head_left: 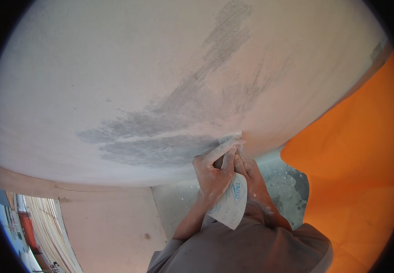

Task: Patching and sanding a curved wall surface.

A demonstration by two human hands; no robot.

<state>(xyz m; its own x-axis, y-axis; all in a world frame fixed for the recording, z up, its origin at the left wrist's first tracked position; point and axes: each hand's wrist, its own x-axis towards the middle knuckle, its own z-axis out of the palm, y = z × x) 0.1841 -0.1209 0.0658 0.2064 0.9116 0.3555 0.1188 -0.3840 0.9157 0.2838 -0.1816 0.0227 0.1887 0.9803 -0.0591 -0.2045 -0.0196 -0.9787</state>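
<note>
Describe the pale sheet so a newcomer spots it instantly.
Find the big grey-smeared surface, then the left hand and right hand close together there. The sheet juts between the forearms; blue print distinguishes it from the grey shirt.

The wall (92,59) is off-white, turning faintly pink toward the right, with streaky, mottled grey smears (156,150) crossed by a paler line. The paper (231,204) is cream, printed in light blue with a diamond outline. Whitish dust marks the left hand (213,177) and right hand (250,170). The shirt (247,248) is plain grey-brown, the sheet (356,173) at right solid bright orange. The floor (283,186) is grey-green, flecked white with darker blotches; the strips (47,227) at lower left are cream
</note>
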